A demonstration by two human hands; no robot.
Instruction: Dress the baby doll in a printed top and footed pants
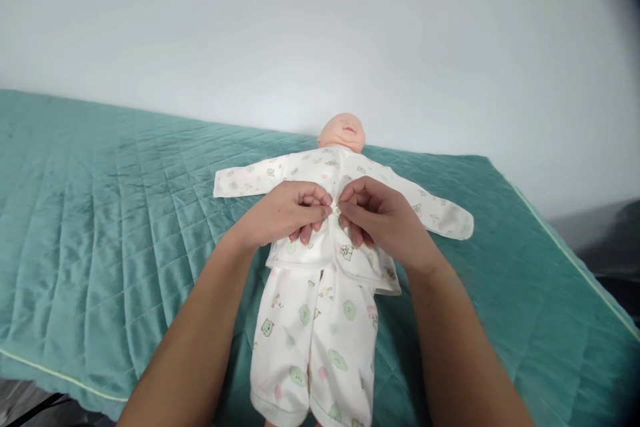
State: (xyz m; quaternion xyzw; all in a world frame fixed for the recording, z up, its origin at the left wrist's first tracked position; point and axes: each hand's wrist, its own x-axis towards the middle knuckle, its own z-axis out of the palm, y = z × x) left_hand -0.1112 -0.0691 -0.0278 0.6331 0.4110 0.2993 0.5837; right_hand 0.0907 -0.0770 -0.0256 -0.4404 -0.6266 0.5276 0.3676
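Note:
A baby doll (345, 132) lies on its back, its head toward the wall. It wears a white printed shirt (313, 163) with long sleeves spread out to both sides, and matching white trousers (340, 327). At the middle of the shirt front, my left hand (300, 210) pinches the left front edge between thumb and forefinger. My right hand (373, 213) pinches the other edge just across from it. Between the fingertips shows a small pale button (335, 211). Parts of the shirt front are hidden behind both hands.
A green quilted cover (135, 240) lies beneath the doll, with a pale piped edge (550, 233) along the right side. Behind it rises a plain pale wall (280, 27). Dark things I cannot make out are at the far right and bottom left corner.

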